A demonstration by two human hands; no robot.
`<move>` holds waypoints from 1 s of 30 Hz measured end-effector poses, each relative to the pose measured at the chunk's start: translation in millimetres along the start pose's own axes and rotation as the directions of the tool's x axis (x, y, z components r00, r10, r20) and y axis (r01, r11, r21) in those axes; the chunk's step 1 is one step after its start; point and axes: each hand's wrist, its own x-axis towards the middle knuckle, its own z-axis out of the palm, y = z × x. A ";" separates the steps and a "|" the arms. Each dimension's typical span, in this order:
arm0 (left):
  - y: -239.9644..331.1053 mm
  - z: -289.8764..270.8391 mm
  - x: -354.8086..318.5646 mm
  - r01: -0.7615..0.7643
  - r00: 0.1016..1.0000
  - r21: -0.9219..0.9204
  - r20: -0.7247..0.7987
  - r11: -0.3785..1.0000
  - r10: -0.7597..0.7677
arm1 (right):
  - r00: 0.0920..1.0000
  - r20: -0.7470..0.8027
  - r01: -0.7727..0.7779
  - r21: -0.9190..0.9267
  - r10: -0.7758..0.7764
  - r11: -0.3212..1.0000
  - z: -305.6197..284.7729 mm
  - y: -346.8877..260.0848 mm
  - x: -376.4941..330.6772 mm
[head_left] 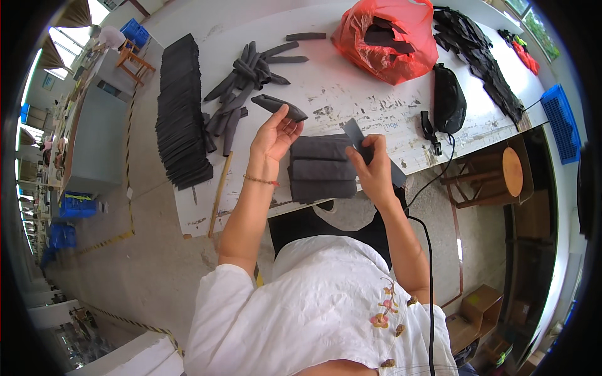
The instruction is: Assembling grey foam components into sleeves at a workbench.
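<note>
My left hand is raised over the table, fingers curled around a folded dark grey cloth piece with pointed ends. To its right, my right hand pinches a flat, stiff-looking grey strip between thumb and fingers; I cannot tell its material. Between and below the hands lies a stack of dark grey cloth pieces near the table's front edge. Beyond my left hand, several rolled dark cloth strips lie in a loose heap.
A long row of black folded cloth lies at the left, beside a wooden stick. At the back are a red plastic bag and black cloth strips. A black pouch, a cable and a wooden stool are at the right.
</note>
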 end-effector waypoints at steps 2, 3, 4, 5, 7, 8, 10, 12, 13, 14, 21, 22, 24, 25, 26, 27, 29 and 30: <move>-5.4 11.4 -7.3 0.010 1.000 -0.019 -0.009 1.000 -0.010 | 1.000 0.004 -0.030 0.046 0.030 0.998 8.3 -10.4 -1.8; -7.7 16.2 -10.3 0.009 1.000 -0.019 -0.024 1.000 -0.009 | 1.000 -0.004 -0.017 0.179 0.018 0.984 11.3 -22.8 -3.2; -10.7 19.7 -12.4 0.007 0.999 -0.018 -0.037 1.000 -0.008 | 1.000 -0.014 -0.001 0.308 0.006 0.951 13.5 -31.1 -4.1; -14.4 21.7 -13.2 0.010 0.999 -0.015 -0.033 1.000 -0.011 | 1.000 -0.020 0.000 0.308 0.006 0.951 15.0 -32.7 -3.9; -21.8 25.1 -13.7 -0.020 0.999 -0.020 0.035 1.000 0.021 | 0.998 0.059 0.014 0.250 -0.030 0.968 16.1 -35.0 -0.9; -25.0 26.8 -13.8 -0.043 0.998 -0.019 0.040 0.999 0.044 | 0.998 0.040 -0.049 0.306 0.038 0.951 19.8 -32.6 2.0; -29.2 30.6 -17.3 -0.054 0.997 0.025 0.055 0.998 0.052 | 0.998 0.009 -0.058 0.313 0.058 0.948 22.4 -35.3 6.0; -34.2 33.2 -21.0 -0.066 0.996 0.067 0.069 0.996 0.061 | 0.997 -0.020 -0.068 0.321 0.079 0.945 26.0 -39.0 10.9; -36.7 33.1 -23.3 -0.076 0.993 0.129 0.095 0.989 0.064 | 0.995 -0.033 -0.083 0.223 0.092 0.971 28.9 -41.5 13.2; -39.1 32.8 -25.4 -0.087 0.991 0.191 0.120 0.978 0.065 | 0.993 -0.046 -0.099 0.123 0.105 0.988 30.8 -42.9 15.4; -40.1 31.0 -24.8 -0.139 0.989 0.091 0.066 0.986 0.133 | 0.991 -0.006 -0.130 0.214 0.135 0.968 33.4 -31.1 14.8; -37.0 29.8 -23.0 -0.144 0.988 0.087 0.062 0.986 0.139 | 0.995 -0.011 -0.101 0.107 0.103 0.989 31.4 -33.0 14.2; -31.9 27.3 -19.9 -0.140 0.990 0.100 -0.018 0.985 0.142 | 0.998 -0.009 -0.067 -0.002 0.067 0.998 21.6 -36.1 11.6; -30.3 27.9 -19.6 -0.145 0.989 0.095 -0.021 0.985 0.148 | 1.000 0.020 0.000 -0.091 0.002 0.996 11.5 -37.1 9.6; -27.7 27.2 -21.5 -0.139 0.990 0.096 -0.021 0.986 0.141 | 0.997 0.055 0.066 -0.173 -0.057 0.983 4.4 -38.2 7.7; -25.6 25.8 -22.7 -0.132 0.991 0.096 -0.020 0.987 0.134 | 0.997 0.061 0.067 -0.171 -0.057 0.983 -1.3 -39.9 7.9; -24.4 26.1 -21.7 -0.115 0.993 0.072 -0.022 0.991 0.116 | 0.978 0.202 0.097 -0.257 -0.045 0.962 -14.3 -42.5 9.4; -23.8 26.2 -21.0 -0.097 0.995 0.049 -0.024 0.994 0.099 | 0.970 0.204 0.187 -0.261 -0.135 0.947 -14.7 -34.6 9.1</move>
